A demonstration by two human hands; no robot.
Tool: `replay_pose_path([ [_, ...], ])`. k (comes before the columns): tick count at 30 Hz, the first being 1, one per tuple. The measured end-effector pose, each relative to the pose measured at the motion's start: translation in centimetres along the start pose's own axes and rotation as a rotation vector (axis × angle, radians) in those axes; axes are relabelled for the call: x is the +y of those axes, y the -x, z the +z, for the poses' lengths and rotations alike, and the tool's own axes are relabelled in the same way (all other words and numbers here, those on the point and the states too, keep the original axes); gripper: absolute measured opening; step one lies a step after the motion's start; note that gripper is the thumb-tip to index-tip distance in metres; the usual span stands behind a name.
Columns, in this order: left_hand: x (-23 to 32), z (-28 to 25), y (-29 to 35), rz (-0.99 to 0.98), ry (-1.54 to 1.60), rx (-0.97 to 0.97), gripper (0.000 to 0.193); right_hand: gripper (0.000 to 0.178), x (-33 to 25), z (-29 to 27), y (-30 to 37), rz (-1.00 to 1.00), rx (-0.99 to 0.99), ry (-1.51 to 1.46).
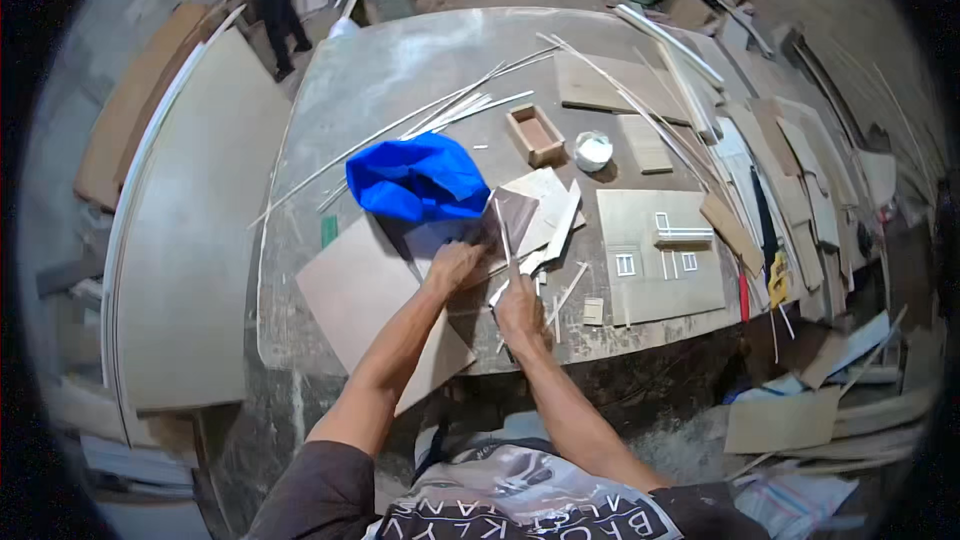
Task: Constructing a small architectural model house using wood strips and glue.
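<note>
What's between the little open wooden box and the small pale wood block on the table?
In the head view, a round tub with white stuff stands between the wooden box and the wood block.

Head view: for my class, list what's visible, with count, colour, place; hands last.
worktable: one, grey, centre
crumpled bundle: one, blue, centre left
square board: one, brownish, near left
green piece: one, green, table's left
thin strips: several, pale, far half
open box: one, brown, centre
round tub: one, whitish, beside box
offcuts: several, white, centre
windowed panel: one, beige, table's right
red tool: one, red, right edge
handled tool: one, yellow, black, right edge
large panel: one, beige, far left
loose boards: many, brownish, far right
another person: one, white top, upper left
slim tool: one, greyish, centre
left hand: one, bare, near bundle
right hand: one, bare, holding slim tool
</note>
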State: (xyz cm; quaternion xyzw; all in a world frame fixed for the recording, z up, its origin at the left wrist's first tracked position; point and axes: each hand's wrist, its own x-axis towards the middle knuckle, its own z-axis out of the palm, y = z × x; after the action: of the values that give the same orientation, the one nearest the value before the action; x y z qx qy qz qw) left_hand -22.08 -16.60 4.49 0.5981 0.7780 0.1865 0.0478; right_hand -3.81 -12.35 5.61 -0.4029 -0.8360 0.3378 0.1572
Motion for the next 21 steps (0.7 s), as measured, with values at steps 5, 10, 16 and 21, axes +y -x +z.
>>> replay_pose_path([
  [5,-2.3,2.5,0.6,0.004,-0.054,-0.202,0.022,0.057,-2.8,3.7,0.6,0.164,0.077,0.024],
  [10,-1.9,0.2,-0.7,0.049,0.12,-0.318,0.028,0.062,-3.8,5.3,2.1,0.292,-0.02,0.224],
  [16,-5.8,2.8,-4.1,0.152,0.111,-0.649,0.034,0.054,-3.8,6.3,1.9,0.307,-0.004,0.432],
  [21,-16.1,7.1,-3.4,0.646,-0.283,-0.604,0.037,0.053,-8.1,9.5,-0.3,0.259,-0.072,0.525],
])
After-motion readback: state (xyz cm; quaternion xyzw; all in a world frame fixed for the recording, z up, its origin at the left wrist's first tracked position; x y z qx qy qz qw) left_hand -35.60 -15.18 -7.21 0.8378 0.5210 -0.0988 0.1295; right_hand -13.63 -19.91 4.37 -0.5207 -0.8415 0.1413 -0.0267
